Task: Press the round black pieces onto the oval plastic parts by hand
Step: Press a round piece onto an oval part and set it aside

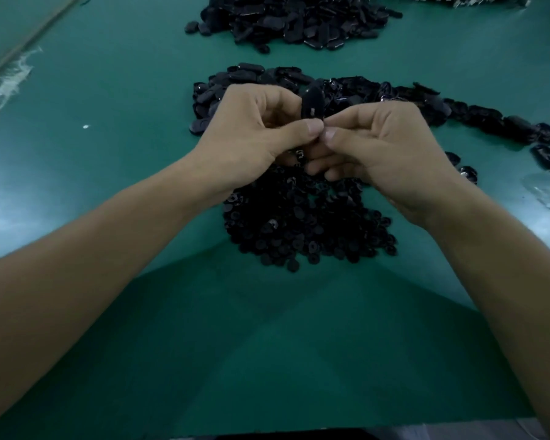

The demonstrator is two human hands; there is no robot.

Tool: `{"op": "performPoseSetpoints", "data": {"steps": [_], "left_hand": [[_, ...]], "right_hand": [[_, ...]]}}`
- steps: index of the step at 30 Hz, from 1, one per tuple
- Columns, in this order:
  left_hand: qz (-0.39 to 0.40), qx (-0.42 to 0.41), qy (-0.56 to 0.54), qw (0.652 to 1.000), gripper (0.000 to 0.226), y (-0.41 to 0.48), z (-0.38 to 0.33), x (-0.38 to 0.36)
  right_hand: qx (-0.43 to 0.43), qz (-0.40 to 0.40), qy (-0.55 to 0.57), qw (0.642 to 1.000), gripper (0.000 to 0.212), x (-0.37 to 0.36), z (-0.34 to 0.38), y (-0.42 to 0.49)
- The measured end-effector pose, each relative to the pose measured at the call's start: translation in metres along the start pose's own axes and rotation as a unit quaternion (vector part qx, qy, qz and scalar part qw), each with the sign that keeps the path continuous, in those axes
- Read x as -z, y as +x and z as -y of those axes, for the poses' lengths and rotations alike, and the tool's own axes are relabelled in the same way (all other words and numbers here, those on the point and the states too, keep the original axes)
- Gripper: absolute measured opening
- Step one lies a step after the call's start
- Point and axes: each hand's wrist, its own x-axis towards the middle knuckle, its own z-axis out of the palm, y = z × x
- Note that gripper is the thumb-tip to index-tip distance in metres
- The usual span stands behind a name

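Clamping left hand (pixel 254 128) grip on glossy black oval plastic part (pixel 312 103), steadying it upright for pressing; curling right hand (pixel 385 144) grip at its base, contents impossible to tell.

Your bare left forearm (pixel 108 249) and right forearm (pixel 489 265) reach in from the lower corners and converge toward the middle, wrists straight. Your left hand (pixel 251 131) has its fingers curled and holds an oval plastic part (pixel 312 104) upright between fingertips and thumb. Your right hand (pixel 385 150) faces it, back upward, fingers curled under the palm. Both thumbs point inward and their tips touch at the part's lower end. Whether your right hand pinches anything is hidden.
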Motion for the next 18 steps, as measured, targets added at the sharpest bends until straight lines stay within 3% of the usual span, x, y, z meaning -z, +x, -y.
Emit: {"op": "performPoseSetpoints", "data": {"steps": [6, 12, 15, 18], "left_hand": [[-0.015, 0.013, 0.005, 1.000, 0.014, 0.001, 0.005, -0.001], [-0.045, -0.011, 0.048, 0.998, 0.022, 0.004, 0.006, 0.002], [-0.042, -0.019, 0.055, 0.997, 0.032, 0.003, 0.008, 0.001], [-0.059, -0.017, 0.058, 0.996, 0.028, 0.004, 0.008, 0.001]], "right_hand": [[0.085, -0.063, -0.252, 0.962, 0.007, 0.013, -0.004, 0.001], [0.063, 0.063, -0.356, 0.930, 0.010, 0.016, -0.002, -0.001], [0.060, 0.078, -0.411, 0.906, 0.010, 0.008, -0.003, 0.000], [0.053, 0.075, -0.412, 0.907, 0.004, 0.002, -0.003, -0.001]]}}
